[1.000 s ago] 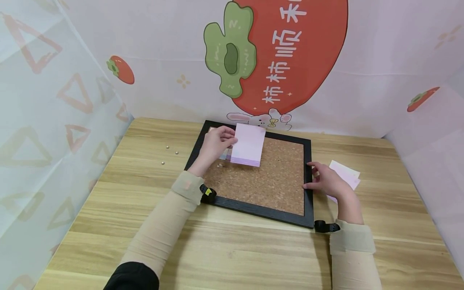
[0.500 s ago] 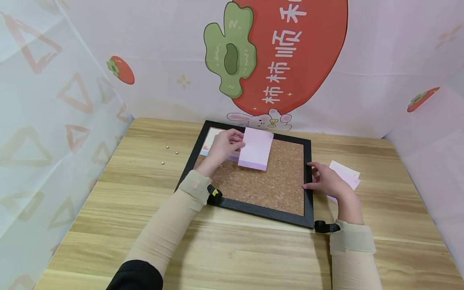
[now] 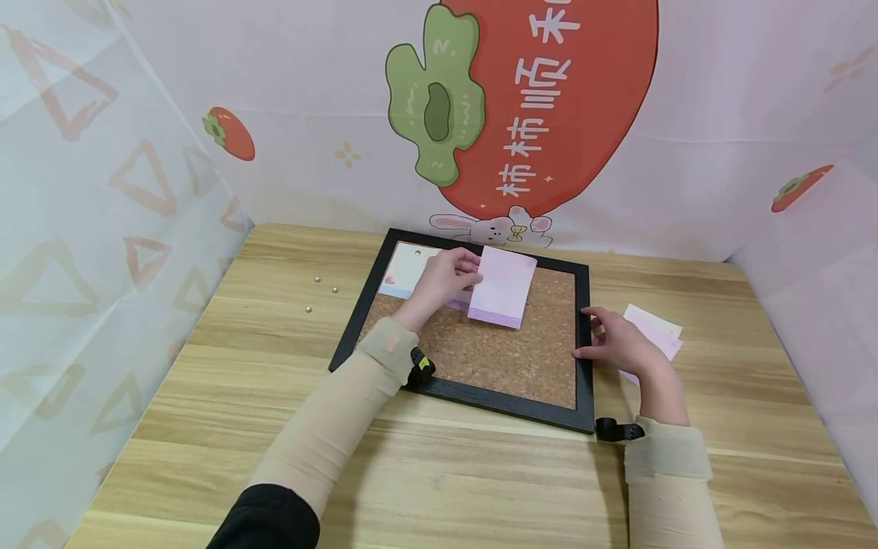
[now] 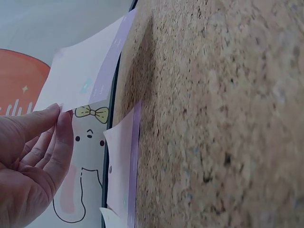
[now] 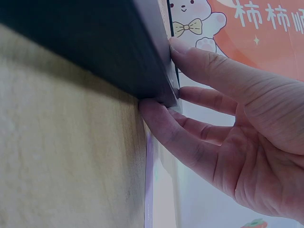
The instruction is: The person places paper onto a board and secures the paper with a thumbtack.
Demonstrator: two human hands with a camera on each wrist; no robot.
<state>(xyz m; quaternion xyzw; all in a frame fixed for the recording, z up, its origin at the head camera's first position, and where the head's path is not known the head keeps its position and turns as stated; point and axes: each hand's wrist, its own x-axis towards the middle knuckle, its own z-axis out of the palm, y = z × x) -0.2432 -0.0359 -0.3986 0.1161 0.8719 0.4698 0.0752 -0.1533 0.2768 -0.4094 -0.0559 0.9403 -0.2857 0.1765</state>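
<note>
My left hand point(image 3: 444, 284) pinches a pink note sheet point(image 3: 503, 286) with a purple strip by its left edge. In the left wrist view that sheet point(image 4: 85, 69) is tilted, standing off the cork. Below it lies a black-framed corkboard point(image 3: 507, 366). A white note point(image 3: 400, 273) with a small tack point(image 3: 418, 252) is at the board's upper left. Beside it another purple-edged note point(image 4: 124, 166) is on the board, mostly hidden by my hand in the head view. My right hand point(image 3: 620, 343) grips the board's right edge, thumb on the frame and fingers at its side.
Several small round tacks, one tack point(image 3: 317, 279) farthest back, lie on the wooden table point(image 3: 226, 381) left of the board. Loose paper notes point(image 3: 655, 329) lie partly behind my right hand. A printed backdrop point(image 3: 309, 191) rises along the table's rear edge.
My left hand has carried the pink sheet rightward and slightly nearer across the board, uncovering the white note at upper left. The right hand has stayed on the frame.
</note>
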